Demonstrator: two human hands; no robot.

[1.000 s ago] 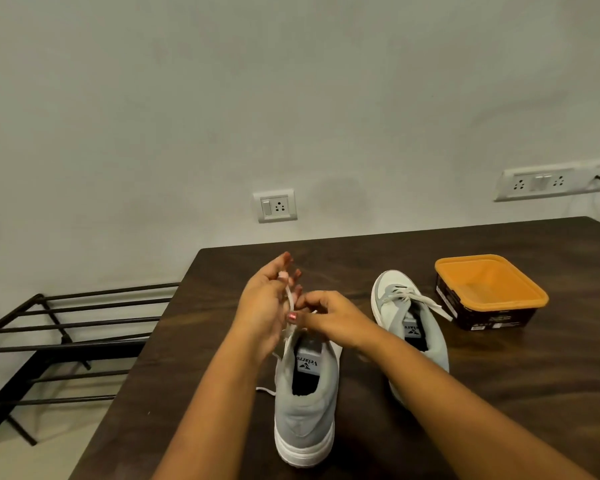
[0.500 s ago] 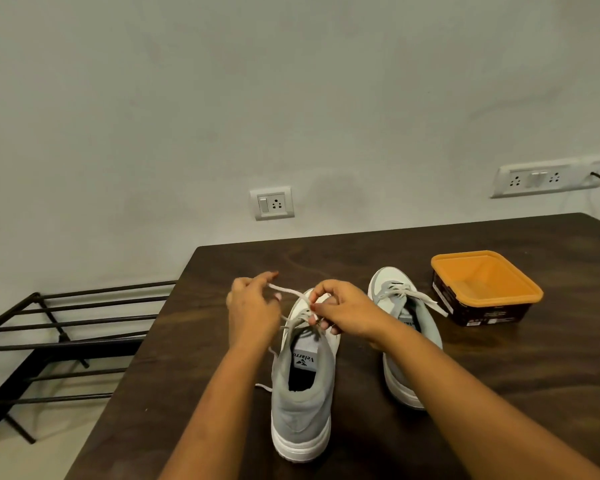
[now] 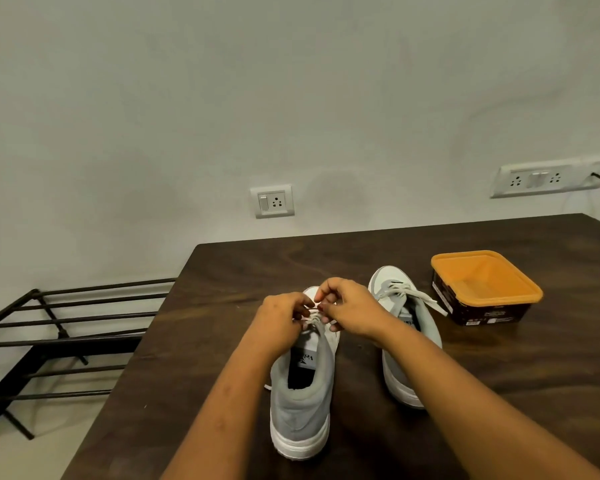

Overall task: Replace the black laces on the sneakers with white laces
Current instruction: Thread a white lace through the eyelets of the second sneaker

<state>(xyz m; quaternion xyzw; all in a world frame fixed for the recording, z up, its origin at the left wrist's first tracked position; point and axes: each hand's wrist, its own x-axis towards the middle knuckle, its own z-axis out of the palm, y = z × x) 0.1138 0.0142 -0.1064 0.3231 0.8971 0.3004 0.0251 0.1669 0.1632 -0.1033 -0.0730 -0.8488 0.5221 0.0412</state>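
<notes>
Two grey and white sneakers stand on the dark wooden table (image 3: 499,375), toes pointing away from me. Over the near sneaker (image 3: 303,403), my left hand (image 3: 280,315) and my right hand (image 3: 350,308) meet above the tongue. Each pinches a strand of the white lace (image 3: 313,318) there, fingers curled. A loose lace end peeks out at the shoe's left side. The far sneaker (image 3: 400,327) sits to the right with its white lace tied in a bow. My right forearm crosses in front of it.
An orange-lidded dark plastic box (image 3: 484,287) stands at the right rear of the table. A black metal rack (image 3: 59,341) sits on the floor past the table's left edge. Wall sockets (image 3: 275,200) are mounted behind the table.
My hands came together and dropped lower over the near sneaker's tongue; the lace span stretched between them half a second ago has shortened to a small bunch.
</notes>
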